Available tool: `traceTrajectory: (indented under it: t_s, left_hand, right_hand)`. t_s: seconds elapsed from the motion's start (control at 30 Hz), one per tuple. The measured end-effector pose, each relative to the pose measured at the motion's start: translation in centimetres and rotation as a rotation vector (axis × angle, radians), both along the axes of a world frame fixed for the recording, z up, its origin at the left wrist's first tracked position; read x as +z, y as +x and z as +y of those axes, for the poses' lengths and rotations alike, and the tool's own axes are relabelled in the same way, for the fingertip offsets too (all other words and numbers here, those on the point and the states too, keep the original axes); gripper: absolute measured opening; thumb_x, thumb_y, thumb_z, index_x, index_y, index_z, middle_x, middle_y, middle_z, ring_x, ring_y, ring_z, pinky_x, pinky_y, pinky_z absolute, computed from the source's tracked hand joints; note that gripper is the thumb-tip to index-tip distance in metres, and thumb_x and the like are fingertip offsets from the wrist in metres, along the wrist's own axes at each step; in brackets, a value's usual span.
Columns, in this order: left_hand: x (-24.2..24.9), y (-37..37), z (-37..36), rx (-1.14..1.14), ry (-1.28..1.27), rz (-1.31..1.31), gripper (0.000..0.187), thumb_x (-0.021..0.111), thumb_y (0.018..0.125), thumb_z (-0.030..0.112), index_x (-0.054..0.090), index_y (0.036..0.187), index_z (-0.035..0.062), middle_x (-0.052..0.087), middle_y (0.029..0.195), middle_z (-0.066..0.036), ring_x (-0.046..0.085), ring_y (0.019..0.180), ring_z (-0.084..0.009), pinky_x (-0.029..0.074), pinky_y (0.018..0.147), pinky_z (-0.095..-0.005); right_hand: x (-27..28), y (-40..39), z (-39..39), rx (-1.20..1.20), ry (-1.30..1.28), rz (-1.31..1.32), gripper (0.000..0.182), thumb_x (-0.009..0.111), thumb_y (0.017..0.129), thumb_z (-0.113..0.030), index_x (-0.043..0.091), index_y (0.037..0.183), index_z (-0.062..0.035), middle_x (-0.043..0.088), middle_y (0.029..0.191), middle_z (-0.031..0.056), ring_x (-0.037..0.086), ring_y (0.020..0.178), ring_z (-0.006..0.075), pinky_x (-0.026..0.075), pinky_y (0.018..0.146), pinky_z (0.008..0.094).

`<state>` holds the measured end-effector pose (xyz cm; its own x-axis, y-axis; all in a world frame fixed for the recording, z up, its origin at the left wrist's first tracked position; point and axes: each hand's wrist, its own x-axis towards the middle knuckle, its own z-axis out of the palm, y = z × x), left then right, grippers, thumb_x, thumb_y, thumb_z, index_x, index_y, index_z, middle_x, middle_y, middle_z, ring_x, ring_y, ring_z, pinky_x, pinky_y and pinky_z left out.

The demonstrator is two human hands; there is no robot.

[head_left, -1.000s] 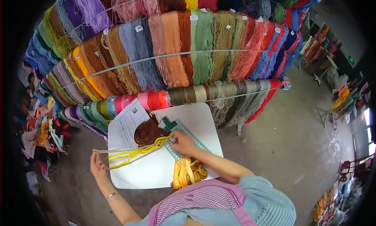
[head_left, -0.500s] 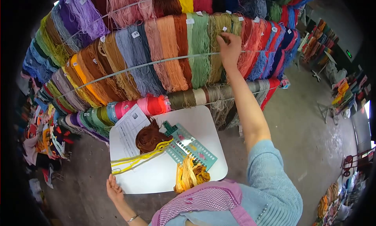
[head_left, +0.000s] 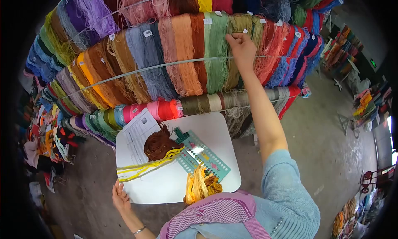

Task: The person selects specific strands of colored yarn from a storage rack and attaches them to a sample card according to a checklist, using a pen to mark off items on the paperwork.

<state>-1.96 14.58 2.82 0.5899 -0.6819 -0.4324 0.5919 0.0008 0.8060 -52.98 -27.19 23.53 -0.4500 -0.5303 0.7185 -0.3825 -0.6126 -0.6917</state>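
Thumb and fingers of my right hand (head_left: 243,50) are closed at the upper part of an olive thread skein (head_left: 232,75) on the rack, beside a light green skein (head_left: 216,56). How much thread they grip is hidden. By the lower left edge of a white board (head_left: 166,189), my left hand (head_left: 121,198) has its fingers loosely bent and apart. On the board lie a brown thread bundle (head_left: 157,145), yellow strands (head_left: 151,168) hanging toward my left fingers, a green punched card (head_left: 207,158), and a yellow-gold bundle (head_left: 199,187). A printed sheet (head_left: 137,133) is partly under the brown bundle.
Rows of coloured skeins with small white tags hang ahead, held by a pale strap (head_left: 166,65). Rolled skeins (head_left: 166,110) run along the rack's lower edge. Piled yarn (head_left: 52,135) stands at left; more racks (head_left: 342,48) and a red hand cart (head_left: 371,179) are at right.
My view has shifted slightly, so the rack sits further right. My right hand has moved a little left along the olive skein, toward the green one. My left hand stays by the board.
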Motion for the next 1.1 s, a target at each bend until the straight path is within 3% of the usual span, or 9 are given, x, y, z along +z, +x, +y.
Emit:
traceTrajectory:
  t_s: [0.23, 0.33, 0.4, 0.5, 0.57, 0.6, 0.63, 0.77, 1.1]
  left_hand:
    - [0.1, -2.0, -0.3, -0.068, -0.025, 0.010, 0.034, 0.043, 0.100, 0.026, 0.060, 0.117, 0.0024, 0.069, 0.082, -0.004, 0.037, 0.042, -0.0018, 0.025, 0.035, -0.0166]
    - [0.5, -3.1, -0.9, -0.017, -0.001, -0.014, 0.034, 0.040, 0.101, 0.023, 0.058, 0.118, -0.0006, 0.071, 0.083, -0.006, 0.037, 0.041, -0.0020, 0.026, 0.035, -0.0162]
    - [1.5, -4.4, -2.0, -0.075, 0.005, -0.128, 0.035, 0.045, 0.100, 0.025, 0.061, 0.113, -0.0022, 0.067, 0.078, -0.005, 0.039, 0.042, -0.0014, 0.026, 0.035, -0.0164]
    - [4.0, -7.7, -5.1, -0.299, -0.143, -0.128, 0.035, 0.045, 0.100, 0.025, 0.060, 0.113, -0.0031, 0.066, 0.079, -0.006, 0.046, 0.046, -0.0020, 0.031, 0.038, -0.0140]
    - [4.6, -10.2, -7.7, -0.426, -0.262, -0.019, 0.039, 0.040, 0.102, 0.029, 0.058, 0.118, -0.0026, 0.066, 0.102, -0.012, 0.061, 0.071, -0.0083, 0.038, 0.048, -0.0139]
    - [7.6, -13.7, -9.1, -0.406, -0.272, 0.025, 0.048, 0.033, 0.103, 0.035, 0.051, 0.127, -0.0028, 0.054, 0.131, -0.016, 0.056, 0.111, -0.0184, 0.046, 0.074, -0.0202]
    - [9.3, -15.3, -10.2, -0.601, -0.435, 0.119, 0.055, 0.028, 0.102, 0.039, 0.044, 0.135, -0.0028, 0.040, 0.144, -0.015, 0.039, 0.132, -0.0240, 0.037, 0.101, -0.0311]
    - [13.6, -19.7, -13.0, -0.659, -0.602, 0.508, 0.066, 0.021, 0.101, 0.047, 0.037, 0.139, -0.0051, 0.040, 0.144, -0.014, 0.039, 0.131, -0.0249, 0.026, 0.112, -0.0368]
    - [12.0, -20.3, -12.3, -0.695, -0.544, 0.087, 0.072, 0.013, 0.101, 0.051, 0.041, 0.137, -0.0045, 0.043, 0.143, -0.011, 0.036, 0.132, -0.0237, 0.023, 0.113, -0.0392]
  right_hand:
    - [-1.5, -1.5, -0.8, -0.024, 0.078, 0.135, 0.016, 0.072, 0.078, -0.014, 0.069, 0.084, -0.0003, 0.059, 0.069, 0.0088, 0.058, 0.064, 0.0166, 0.046, 0.063, 0.0297]
    - [-1.5, -1.0, 0.0, 0.149, -0.100, 0.026, 0.013, 0.068, 0.083, -0.013, 0.067, 0.089, -0.0009, 0.060, 0.072, 0.0067, 0.057, 0.064, 0.0156, 0.045, 0.064, 0.0284]
    - [-0.7, 0.2, 2.3, 0.572, 0.073, -0.344, 0.012, 0.064, 0.087, -0.012, 0.063, 0.093, -0.0012, 0.061, 0.073, 0.0038, 0.056, 0.064, 0.0141, 0.045, 0.062, 0.0286]
    - [0.4, 4.4, 8.1, 0.120, 0.026, 0.259, 0.014, 0.061, 0.089, -0.013, 0.059, 0.094, 0.0009, 0.061, 0.076, 0.0128, 0.059, 0.064, 0.0270, 0.046, 0.061, 0.0351]
    - [-1.4, 7.4, 10.8, 0.123, 0.011, 0.448, 0.020, 0.064, 0.087, -0.017, 0.059, 0.094, 0.0013, 0.061, 0.083, 0.0172, 0.059, 0.075, 0.0358, 0.048, 0.068, 0.0395]
    - [-3.1, 9.3, 12.2, 0.163, -0.036, 0.482, 0.022, 0.065, 0.086, -0.018, 0.059, 0.094, 0.0011, 0.062, 0.084, 0.0173, 0.059, 0.077, 0.0366, 0.048, 0.069, 0.0408]
    - [-4.3, 11.3, 14.3, 0.231, -0.102, 0.523, 0.024, 0.068, 0.083, -0.019, 0.059, 0.094, 0.0010, 0.060, 0.086, 0.0179, 0.058, 0.080, 0.0371, 0.047, 0.071, 0.0429]
    - [-8.7, 16.6, 23.4, 0.582, -0.095, 0.679, 0.032, 0.075, 0.075, -0.015, 0.059, 0.100, -0.0018, 0.058, 0.086, 0.0133, 0.057, 0.082, 0.0326, 0.047, 0.072, 0.0411]
    - [-11.4, 18.9, 26.9, 0.583, -0.040, 0.558, 0.015, 0.073, 0.073, -0.003, 0.064, 0.086, -0.0041, 0.062, 0.077, 0.0090, 0.059, 0.070, 0.0242, 0.048, 0.063, 0.0334]
